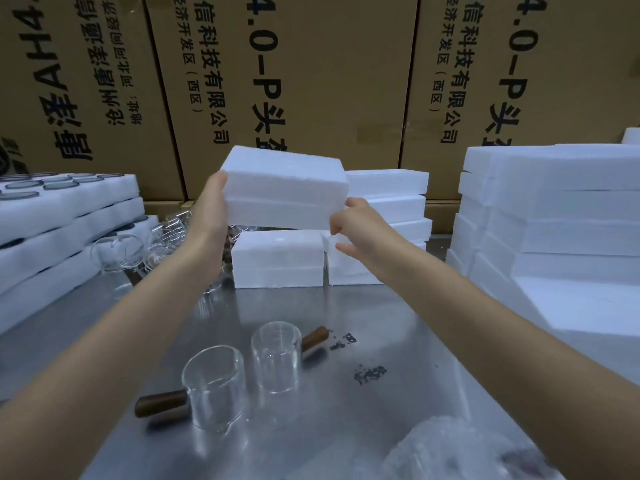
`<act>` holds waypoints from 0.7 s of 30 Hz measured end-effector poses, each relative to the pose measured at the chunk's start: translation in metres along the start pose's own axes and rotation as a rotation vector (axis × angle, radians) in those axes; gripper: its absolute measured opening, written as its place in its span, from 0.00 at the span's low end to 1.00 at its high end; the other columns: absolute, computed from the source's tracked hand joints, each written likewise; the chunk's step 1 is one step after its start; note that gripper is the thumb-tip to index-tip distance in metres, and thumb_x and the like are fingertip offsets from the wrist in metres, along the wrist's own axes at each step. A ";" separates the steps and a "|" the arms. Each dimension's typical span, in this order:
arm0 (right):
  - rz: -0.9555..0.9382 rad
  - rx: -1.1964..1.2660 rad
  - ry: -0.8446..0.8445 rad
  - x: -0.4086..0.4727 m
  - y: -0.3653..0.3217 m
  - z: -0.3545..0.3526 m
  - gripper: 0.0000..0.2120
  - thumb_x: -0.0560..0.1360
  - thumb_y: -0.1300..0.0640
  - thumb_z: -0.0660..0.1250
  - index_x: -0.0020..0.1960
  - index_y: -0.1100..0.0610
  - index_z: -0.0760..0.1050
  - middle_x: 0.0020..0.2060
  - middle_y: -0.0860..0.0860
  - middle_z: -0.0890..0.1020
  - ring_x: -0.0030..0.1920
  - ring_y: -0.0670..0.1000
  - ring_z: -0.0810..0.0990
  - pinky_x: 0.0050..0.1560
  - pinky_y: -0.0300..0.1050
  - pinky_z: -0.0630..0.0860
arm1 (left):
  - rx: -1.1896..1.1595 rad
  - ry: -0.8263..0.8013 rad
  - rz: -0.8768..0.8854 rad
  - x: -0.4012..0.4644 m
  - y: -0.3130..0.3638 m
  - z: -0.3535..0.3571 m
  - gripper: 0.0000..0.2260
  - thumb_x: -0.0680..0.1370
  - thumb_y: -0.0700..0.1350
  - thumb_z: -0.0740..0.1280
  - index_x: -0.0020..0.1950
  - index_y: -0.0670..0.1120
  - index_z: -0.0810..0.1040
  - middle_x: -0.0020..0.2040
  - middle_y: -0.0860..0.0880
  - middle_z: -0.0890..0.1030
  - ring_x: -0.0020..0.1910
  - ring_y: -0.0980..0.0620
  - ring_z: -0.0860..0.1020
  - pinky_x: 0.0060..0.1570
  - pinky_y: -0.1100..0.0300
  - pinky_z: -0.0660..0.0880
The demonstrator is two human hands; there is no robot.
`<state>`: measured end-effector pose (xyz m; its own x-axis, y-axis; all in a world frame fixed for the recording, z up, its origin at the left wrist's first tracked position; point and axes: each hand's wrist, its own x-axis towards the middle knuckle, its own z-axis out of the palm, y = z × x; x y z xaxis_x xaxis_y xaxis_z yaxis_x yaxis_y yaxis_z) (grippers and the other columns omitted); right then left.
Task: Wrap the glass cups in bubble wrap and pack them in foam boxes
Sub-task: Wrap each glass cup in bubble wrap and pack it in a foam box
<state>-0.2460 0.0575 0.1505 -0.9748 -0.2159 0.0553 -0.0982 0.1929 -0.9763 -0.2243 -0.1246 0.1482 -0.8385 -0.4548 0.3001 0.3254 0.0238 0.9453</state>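
Two bare arms reach out over a shiny grey metal tabletop [346, 313]. Between them they hold a closed white foam box [285, 190] up in the air, tilted a little, above the other boxes. The left hand [209, 206] is pressed flat against the left end of the box, with the fingers out of sight behind it. The right hand [356, 223] grips the lower right corner of the box, thumb on the near side and fingers curled under.

Right under the lifted box, two more small white foam boxes [278, 259] sit side by side on the tabletop, touching each other. Behind them is a short stack of white foam boxes [391, 195].

Near the front of the tabletop stand two clear glass cups, each with a brown wooden handle. The closer glass cup [214, 389] has its handle sticking out to the left. The other glass cup [275, 356] stands just beside it, handle to the right. More clear glass cups [121, 252] stand at the left, partly hidden by the left arm.

A lump of clear bubble wrap [460, 452] lies at the bottom right edge. A tall pile of white foam pieces [554, 209] fills the right side. Flat white foam trays with round holes [65, 209] are stacked at the left. Big brown cardboard cartons with black print [311, 74] stand behind everything.
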 end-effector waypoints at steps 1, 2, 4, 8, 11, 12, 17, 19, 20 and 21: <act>-0.027 -0.007 0.008 -0.012 0.003 -0.007 0.28 0.72 0.65 0.58 0.71 0.53 0.59 0.57 0.54 0.75 0.56 0.52 0.74 0.65 0.54 0.70 | -0.018 -0.018 0.005 -0.013 0.004 0.001 0.13 0.80 0.55 0.55 0.49 0.55 0.78 0.46 0.55 0.84 0.45 0.57 0.81 0.51 0.56 0.76; -0.047 0.007 0.015 -0.025 0.004 -0.014 0.29 0.72 0.65 0.59 0.71 0.52 0.59 0.56 0.50 0.75 0.55 0.51 0.75 0.64 0.53 0.71 | -0.024 -0.061 0.010 -0.024 0.004 0.001 0.13 0.81 0.55 0.55 0.48 0.54 0.79 0.42 0.57 0.85 0.41 0.60 0.82 0.44 0.61 0.78; -0.075 0.054 0.050 -0.051 0.008 -0.030 0.28 0.72 0.65 0.60 0.70 0.49 0.60 0.53 0.42 0.74 0.54 0.47 0.74 0.59 0.47 0.73 | -0.013 -0.163 -0.002 -0.055 0.006 0.009 0.14 0.82 0.54 0.54 0.48 0.54 0.79 0.41 0.59 0.85 0.39 0.62 0.82 0.34 0.67 0.77; -0.058 0.077 0.148 -0.098 0.032 -0.068 0.27 0.74 0.63 0.62 0.70 0.48 0.59 0.56 0.41 0.73 0.56 0.45 0.74 0.55 0.46 0.71 | -0.030 -0.270 -0.063 -0.109 -0.008 0.032 0.17 0.81 0.58 0.55 0.67 0.58 0.73 0.65 0.61 0.76 0.65 0.63 0.72 0.67 0.55 0.66; 0.047 0.101 0.247 -0.120 0.056 -0.091 0.26 0.74 0.64 0.62 0.69 0.50 0.60 0.60 0.46 0.74 0.56 0.48 0.75 0.53 0.47 0.71 | -0.004 -0.307 -0.148 -0.142 -0.023 0.053 0.24 0.80 0.59 0.56 0.76 0.55 0.62 0.75 0.60 0.63 0.74 0.60 0.59 0.76 0.52 0.52; 0.093 0.116 0.263 -0.126 0.065 -0.099 0.26 0.74 0.64 0.62 0.69 0.50 0.60 0.61 0.48 0.73 0.56 0.50 0.76 0.52 0.47 0.71 | 0.005 -0.337 -0.163 -0.151 -0.029 0.060 0.25 0.80 0.59 0.56 0.77 0.54 0.61 0.76 0.60 0.60 0.75 0.61 0.57 0.76 0.52 0.51; 0.265 0.055 0.220 -0.149 0.101 -0.118 0.27 0.75 0.61 0.64 0.71 0.52 0.59 0.60 0.50 0.74 0.52 0.48 0.78 0.49 0.47 0.72 | 0.034 -0.405 -0.315 -0.176 -0.062 0.076 0.30 0.78 0.62 0.59 0.77 0.51 0.61 0.77 0.56 0.61 0.75 0.56 0.59 0.75 0.50 0.53; 0.317 0.042 0.214 -0.152 0.110 -0.119 0.26 0.76 0.61 0.64 0.70 0.53 0.59 0.59 0.51 0.74 0.51 0.49 0.78 0.44 0.46 0.73 | 0.004 -0.415 -0.407 -0.180 -0.075 0.074 0.40 0.68 0.68 0.64 0.76 0.52 0.63 0.76 0.55 0.63 0.75 0.54 0.61 0.75 0.49 0.56; 0.335 0.038 0.212 -0.152 0.114 -0.119 0.26 0.76 0.61 0.64 0.70 0.53 0.59 0.58 0.51 0.75 0.51 0.50 0.78 0.43 0.46 0.73 | -0.005 -0.422 -0.435 -0.182 -0.080 0.073 0.44 0.62 0.70 0.64 0.75 0.52 0.64 0.75 0.55 0.64 0.74 0.54 0.62 0.75 0.49 0.56; 0.343 0.027 0.208 -0.153 0.117 -0.118 0.25 0.76 0.61 0.64 0.70 0.53 0.60 0.57 0.49 0.75 0.51 0.51 0.78 0.44 0.46 0.73 | -0.015 -0.426 -0.447 -0.184 -0.086 0.072 0.47 0.58 0.70 0.63 0.75 0.53 0.65 0.75 0.54 0.65 0.74 0.53 0.62 0.74 0.49 0.56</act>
<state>-0.1321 0.2259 0.0521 -0.9701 0.0555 -0.2362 0.2425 0.1942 -0.9505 -0.1300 0.0214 0.0211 -0.9951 -0.0224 -0.0967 -0.0940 -0.1008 0.9905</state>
